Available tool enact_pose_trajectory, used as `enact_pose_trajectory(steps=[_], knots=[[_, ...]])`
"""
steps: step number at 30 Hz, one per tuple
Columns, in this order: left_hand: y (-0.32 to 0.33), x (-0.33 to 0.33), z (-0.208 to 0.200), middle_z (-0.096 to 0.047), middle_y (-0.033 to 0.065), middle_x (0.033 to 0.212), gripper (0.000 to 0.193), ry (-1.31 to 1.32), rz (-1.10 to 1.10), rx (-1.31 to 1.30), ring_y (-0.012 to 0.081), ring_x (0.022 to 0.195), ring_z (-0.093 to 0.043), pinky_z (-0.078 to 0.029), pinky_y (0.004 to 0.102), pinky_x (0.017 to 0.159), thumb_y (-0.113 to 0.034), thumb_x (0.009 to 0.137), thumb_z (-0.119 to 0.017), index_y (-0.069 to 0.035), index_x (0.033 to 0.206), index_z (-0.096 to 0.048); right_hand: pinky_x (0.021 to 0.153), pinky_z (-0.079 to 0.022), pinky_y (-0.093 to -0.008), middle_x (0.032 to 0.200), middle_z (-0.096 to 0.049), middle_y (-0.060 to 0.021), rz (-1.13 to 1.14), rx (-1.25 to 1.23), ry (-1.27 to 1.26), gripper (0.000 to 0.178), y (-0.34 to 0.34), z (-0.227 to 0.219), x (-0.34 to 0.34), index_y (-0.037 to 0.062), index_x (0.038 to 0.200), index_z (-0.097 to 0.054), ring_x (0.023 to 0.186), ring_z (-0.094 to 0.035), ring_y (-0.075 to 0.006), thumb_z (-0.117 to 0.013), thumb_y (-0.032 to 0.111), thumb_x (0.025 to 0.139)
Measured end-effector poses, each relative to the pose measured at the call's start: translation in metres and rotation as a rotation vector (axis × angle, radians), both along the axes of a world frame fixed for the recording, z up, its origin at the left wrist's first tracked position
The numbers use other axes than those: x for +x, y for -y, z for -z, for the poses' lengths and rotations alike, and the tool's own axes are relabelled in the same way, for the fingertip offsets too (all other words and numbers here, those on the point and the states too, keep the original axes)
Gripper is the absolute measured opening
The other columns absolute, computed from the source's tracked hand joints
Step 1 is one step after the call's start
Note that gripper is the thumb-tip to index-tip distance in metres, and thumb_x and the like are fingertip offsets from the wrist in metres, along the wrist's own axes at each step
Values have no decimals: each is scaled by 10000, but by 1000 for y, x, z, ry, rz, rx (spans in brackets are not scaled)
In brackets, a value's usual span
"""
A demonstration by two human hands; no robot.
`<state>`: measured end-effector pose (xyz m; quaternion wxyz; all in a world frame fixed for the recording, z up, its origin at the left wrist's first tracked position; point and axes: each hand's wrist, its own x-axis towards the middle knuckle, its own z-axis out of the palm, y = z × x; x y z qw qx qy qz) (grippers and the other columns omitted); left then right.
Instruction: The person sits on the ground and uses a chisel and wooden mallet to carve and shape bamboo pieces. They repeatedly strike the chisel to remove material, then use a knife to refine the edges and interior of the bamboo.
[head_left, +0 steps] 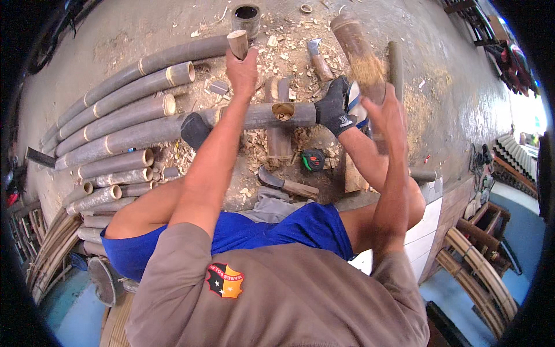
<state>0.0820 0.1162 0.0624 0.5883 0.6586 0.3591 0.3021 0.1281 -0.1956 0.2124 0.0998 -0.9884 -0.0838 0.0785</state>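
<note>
My left hand [241, 72] is closed around a short wooden handle [237, 44]; whatever lies below the fist is hidden. My right hand [388, 113] grips the near end of a thick brown bamboo club [350, 37], which has a frayed, fibrous patch midway along it. Below my hands, a long grey bamboo pole [254, 117] lies crosswise. An oval hole [283, 111] is cut in its upper side, with chips inside. My feet in black socks [334, 107] rest on the pole either side of the hole. A short bamboo piece [280, 144] lies under the pole.
Several long bamboo poles [133, 92] lie at the left, with shorter pieces below them. A curved knife [289, 186], a green-black tape measure [313, 160] and a wooden-handled blade [319, 61] lie among wood chips. An upright bamboo cup [247, 20] stands at the far side.
</note>
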Motion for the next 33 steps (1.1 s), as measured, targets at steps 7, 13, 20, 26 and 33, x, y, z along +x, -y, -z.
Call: enact_pose_trajectory(steps=[7,13,20,26,33], knots=[[-41,-30,47,-590,351,1283,854,-457,433,626,453,1276,-531,-448,524,1050,-514,768,-771,-21,1418,-516,888,-541,-562,1057,-712,-308,25,-232,-2,588,77,83,77,15,1201,-572,1026,-691,-473,-688,478,856],[-55,-87,56,-663,246,1225,915,-759,1269,699,392,1185,-630,-485,513,1012,-530,662,-855,-125,1408,-513,979,-511,-542,1194,-678,-307,239,-132,-114,732,98,153,73,0,1323,-511,1143,-653,-465,-673,550,868],[-15,-124,46,-630,149,1209,895,-848,957,1172,330,1215,-585,-441,583,1002,-353,647,-917,-119,1393,-481,1002,-480,-565,1245,-633,-354,308,-3,-116,785,118,181,78,19,1343,-453,1183,-618,-498,-644,623,880],[-9,-133,45,-577,98,1227,891,-746,913,1152,300,1240,-528,-399,623,1018,-289,639,-926,-151,1394,-474,1037,-468,-558,1300,-622,-321,314,-24,-202,793,122,189,79,58,1417,-423,1228,-598,-484,-639,611,892],[-10,-134,40,-585,99,1224,866,-776,922,1075,309,1239,-534,-397,636,1029,-283,630,-926,-162,1372,-496,1037,-479,-552,1326,-628,-278,332,-74,-199,734,111,182,69,106,1435,-439,1241,-609,-445,-636,577,908]])
